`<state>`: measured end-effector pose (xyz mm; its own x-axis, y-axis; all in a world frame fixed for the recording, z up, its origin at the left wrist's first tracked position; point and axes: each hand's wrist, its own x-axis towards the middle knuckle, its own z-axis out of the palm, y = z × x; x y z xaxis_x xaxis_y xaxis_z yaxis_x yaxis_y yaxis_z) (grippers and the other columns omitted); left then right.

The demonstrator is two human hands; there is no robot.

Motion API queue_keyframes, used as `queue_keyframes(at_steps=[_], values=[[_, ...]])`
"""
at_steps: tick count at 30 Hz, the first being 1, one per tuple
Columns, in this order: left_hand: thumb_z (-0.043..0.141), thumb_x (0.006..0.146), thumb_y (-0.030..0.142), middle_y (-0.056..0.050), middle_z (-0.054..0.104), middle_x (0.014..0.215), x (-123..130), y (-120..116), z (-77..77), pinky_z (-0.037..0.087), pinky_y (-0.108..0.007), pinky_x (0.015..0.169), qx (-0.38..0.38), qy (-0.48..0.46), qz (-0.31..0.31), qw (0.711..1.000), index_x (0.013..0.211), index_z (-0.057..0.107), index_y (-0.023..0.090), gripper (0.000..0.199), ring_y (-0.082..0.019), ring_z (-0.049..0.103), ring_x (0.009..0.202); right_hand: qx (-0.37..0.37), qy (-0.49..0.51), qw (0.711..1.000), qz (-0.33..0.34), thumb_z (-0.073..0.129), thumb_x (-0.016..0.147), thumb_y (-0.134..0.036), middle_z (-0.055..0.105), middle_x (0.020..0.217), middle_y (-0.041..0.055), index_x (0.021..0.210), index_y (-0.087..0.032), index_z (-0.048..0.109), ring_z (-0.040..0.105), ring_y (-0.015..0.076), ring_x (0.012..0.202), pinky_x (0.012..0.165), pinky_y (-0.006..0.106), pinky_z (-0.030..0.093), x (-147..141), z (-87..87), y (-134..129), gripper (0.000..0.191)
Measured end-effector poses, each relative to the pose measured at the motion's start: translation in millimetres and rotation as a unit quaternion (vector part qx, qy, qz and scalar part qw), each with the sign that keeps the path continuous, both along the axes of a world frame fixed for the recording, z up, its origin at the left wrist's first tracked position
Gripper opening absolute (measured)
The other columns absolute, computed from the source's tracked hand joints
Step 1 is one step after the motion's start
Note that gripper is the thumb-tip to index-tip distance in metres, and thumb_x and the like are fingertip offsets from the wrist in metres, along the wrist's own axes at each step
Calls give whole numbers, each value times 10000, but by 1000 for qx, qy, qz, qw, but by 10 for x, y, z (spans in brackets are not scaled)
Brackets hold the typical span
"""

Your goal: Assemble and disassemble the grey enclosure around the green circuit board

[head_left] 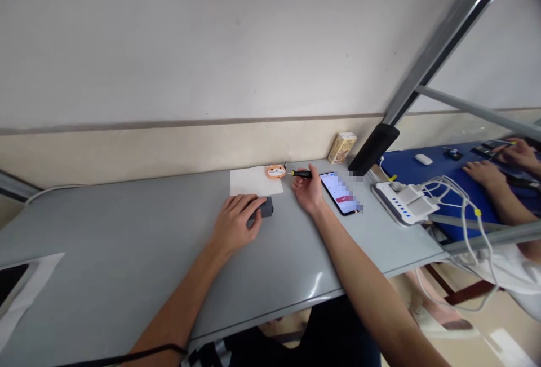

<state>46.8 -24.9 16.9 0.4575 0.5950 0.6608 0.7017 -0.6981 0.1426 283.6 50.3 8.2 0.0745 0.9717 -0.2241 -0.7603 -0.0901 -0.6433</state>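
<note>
Lower centre, the left hand (pixel 235 224) curls closed over a dark grey rectangular block (pixel 266 207). Just beyond, the right hand (pixel 306 189) grips a black-and-yellow screwdriver (pixel 301 174), its shaft touching an orange dog-faced disc (pixel 276 171) at the far edge of a white paper sheet (pixel 253 182), on a grey table (pixel 127 248), beside a black smartphone (pixel 339 193).

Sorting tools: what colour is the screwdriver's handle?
The handle is black with a yellow collar, best in the head view.

The grey desk (pixel 127 243) carries a white paper sheet (pixel 256 181) with an orange dog-faced piece (pixel 275 171) touching its far edge, and a dark grey block (pixel 267 207) just in front. A lit smartphone (pixel 340 193) lies screen-up to the right, and a small cardboard box (pixel 342 148) stands upright at the far edge.
</note>
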Motion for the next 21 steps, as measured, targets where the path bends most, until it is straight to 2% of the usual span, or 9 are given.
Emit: queue_keyframes(at_steps=[9,15,21], values=[[545,945,138,-83,722,1167,-51,28,28,522,-409,934,-43,16,-26,999,1317,663,256,408,-238,682,1043,0,-13,1000,-7,596,914,-558,430,480,-48,753,-207,623,367,102,456,457,247,308,-7,26,-14,387],[532,947,137,-83,720,1156,-54,29,28,526,-417,944,-53,12,-28,998,1300,660,258,395,-237,680,1046,-3,-24,1000,-8,593,917,-563,437,477,-45,746,-209,628,365,98,449,441,235,295,-29,25,-4,394],[532,852,61,-86,669,1265,-155,23,85,502,-427,1041,-108,-27,-66,992,1297,633,249,494,-248,632,1174,-2,-27,1000,-10,614,912,-527,449,480,-44,747,-207,634,371,93,452,441,221,310,-24,13,-6,361]])
